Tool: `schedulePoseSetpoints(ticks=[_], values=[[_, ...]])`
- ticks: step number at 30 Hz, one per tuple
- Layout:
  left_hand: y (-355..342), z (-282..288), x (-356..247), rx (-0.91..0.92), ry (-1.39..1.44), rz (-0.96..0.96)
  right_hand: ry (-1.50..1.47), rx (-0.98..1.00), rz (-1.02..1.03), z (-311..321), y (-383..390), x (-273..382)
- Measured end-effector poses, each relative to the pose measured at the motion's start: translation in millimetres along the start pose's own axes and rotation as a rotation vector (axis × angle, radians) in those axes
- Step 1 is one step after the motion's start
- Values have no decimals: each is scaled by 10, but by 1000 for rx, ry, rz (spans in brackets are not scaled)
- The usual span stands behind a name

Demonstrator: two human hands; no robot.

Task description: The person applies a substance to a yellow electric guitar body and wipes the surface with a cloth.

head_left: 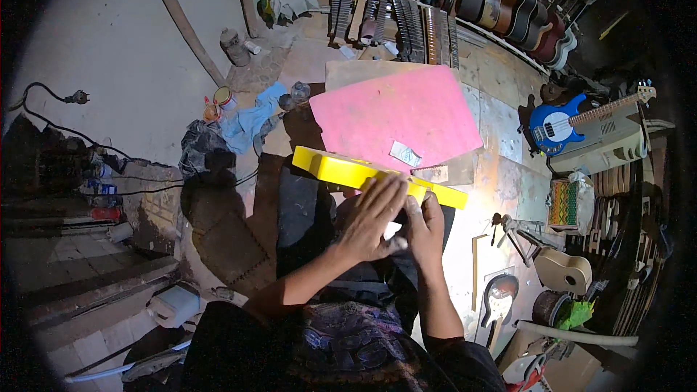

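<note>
A glossy yellow guitar body (pixel 341 173) lies across my lap, seen mostly along its edge, so its full outline is hidden. My left hand (pixel 371 221) rests on its near side, the fingers stretched out and lying flat, pointing up and to the right. Close beside it, my right hand (pixel 427 231) grips the near edge, with thumb and fingers bent against the yellow surface. Between the two hands shows a small white patch (pixel 393 230); I cannot tell what it is. Beyond the body lies a pink sheet (pixel 392 112) with a small white packet (pixel 404 153) on it.
Clamps (pixel 410 27) stand in rows at the far side. Several guitar bodies (pixel 501 3) line the back right. A blue electric guitar (pixel 557 125) leans at right, with an unfinished guitar (pixel 563 271) nearer. A blue cloth (pixel 250 117) and black bag (pixel 203 147) lie at left.
</note>
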State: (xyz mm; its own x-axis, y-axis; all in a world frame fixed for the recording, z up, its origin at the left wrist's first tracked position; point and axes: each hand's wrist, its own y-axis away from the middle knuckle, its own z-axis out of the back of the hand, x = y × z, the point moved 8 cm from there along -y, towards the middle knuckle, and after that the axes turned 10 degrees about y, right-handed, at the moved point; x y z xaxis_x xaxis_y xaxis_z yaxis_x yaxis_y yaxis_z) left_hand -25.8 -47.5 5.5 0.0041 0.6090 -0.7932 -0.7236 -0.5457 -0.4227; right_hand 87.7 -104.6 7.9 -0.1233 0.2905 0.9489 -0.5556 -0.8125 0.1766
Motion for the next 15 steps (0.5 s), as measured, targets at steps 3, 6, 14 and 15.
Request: schedulePoseSetpoints(ticks=[3,6,14,15], values=[[10,147,216,98,-415,224,-80,3,-115,97,3,-134],[46,438,279,66,-556,328,-80,31,-123,84,51,-107],[-111,307,-183,-37,-2,157,-16,23,-9,-69,99,54],[-161,275,-312,4,86,45,-24,12,-7,-53,98,46]])
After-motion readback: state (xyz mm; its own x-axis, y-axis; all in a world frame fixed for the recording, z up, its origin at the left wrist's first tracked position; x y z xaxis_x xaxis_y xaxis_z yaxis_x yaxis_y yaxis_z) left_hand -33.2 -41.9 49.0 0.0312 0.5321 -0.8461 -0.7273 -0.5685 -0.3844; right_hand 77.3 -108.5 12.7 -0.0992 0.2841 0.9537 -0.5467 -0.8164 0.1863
